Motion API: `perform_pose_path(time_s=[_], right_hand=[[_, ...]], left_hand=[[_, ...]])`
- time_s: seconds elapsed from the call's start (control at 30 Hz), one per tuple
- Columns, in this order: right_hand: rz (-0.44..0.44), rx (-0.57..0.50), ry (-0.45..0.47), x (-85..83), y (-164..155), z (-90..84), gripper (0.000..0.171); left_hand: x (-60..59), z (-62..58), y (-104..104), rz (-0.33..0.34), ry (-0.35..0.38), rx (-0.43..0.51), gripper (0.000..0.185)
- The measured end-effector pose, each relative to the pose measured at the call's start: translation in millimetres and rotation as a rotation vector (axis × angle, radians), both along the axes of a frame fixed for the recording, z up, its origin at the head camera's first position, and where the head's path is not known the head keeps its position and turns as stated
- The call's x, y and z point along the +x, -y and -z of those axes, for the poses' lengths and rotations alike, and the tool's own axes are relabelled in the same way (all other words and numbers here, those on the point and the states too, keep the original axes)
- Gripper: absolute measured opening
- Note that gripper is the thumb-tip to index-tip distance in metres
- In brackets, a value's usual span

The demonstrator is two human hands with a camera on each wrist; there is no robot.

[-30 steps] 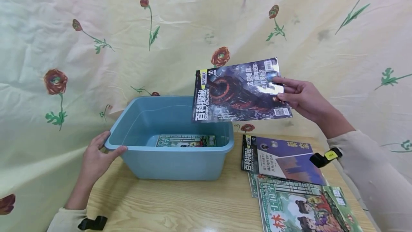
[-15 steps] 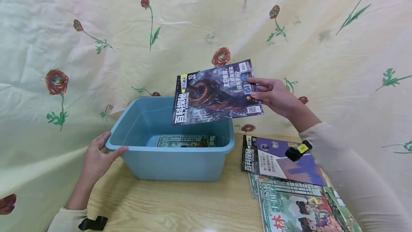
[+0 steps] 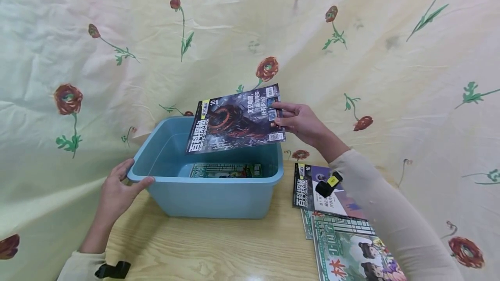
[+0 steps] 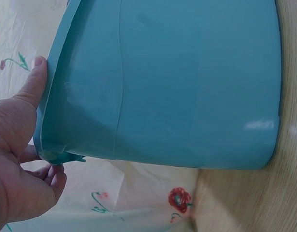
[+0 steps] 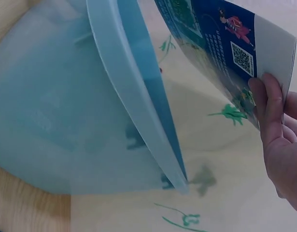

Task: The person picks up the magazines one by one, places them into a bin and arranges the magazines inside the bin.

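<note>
A dark magazine with a red ring-shaped machine on its cover is pinched at its right edge by my right hand. It hangs tilted over the blue plastic tub. Its blue back cover with a QR code shows in the right wrist view, fingers curled behind it. My left hand grips the tub's front left corner. The left wrist view shows the thumb on the rim and the other fingers curled beneath. A green magazine lies in the tub, partly hidden by its front wall.
On the wooden table, right of the tub, lies a spread pile with a purple-and-black magazine above a green one. My right forearm covers part of it. A flowered cloth hangs behind.
My right hand has carried the dark magazine leftward and slightly down, from the tub's right side to over its opening. The left hand has stayed on the rim.
</note>
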State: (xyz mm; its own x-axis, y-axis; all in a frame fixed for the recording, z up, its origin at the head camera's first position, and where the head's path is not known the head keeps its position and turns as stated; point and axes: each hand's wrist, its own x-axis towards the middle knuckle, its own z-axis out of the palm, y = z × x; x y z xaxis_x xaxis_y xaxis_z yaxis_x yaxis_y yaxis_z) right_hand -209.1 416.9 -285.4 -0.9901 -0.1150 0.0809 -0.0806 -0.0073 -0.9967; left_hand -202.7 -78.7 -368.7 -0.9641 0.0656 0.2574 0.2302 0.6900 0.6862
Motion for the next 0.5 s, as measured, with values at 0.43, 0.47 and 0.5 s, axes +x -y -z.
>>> perform_pose_path(time_s=[0.43, 0.47, 0.5], right_hand=[[0.027, 0.066, 0.07, -16.1, 40, 18.8, 0.052], [0.029, 0.064, 0.075, -17.3, 43, 19.8, 0.052], [0.031, 0.063, 0.079, -18.6, 46, 20.6, 0.052]], left_hand=[[-0.1, 0.9, -1, 0.0, 0.009, 0.025, 0.097], [0.1, 0.9, -1, -0.001, 0.009, 0.026, 0.097], [0.2, 0.8, -1, -0.004, 0.011, 0.028, 0.097]])
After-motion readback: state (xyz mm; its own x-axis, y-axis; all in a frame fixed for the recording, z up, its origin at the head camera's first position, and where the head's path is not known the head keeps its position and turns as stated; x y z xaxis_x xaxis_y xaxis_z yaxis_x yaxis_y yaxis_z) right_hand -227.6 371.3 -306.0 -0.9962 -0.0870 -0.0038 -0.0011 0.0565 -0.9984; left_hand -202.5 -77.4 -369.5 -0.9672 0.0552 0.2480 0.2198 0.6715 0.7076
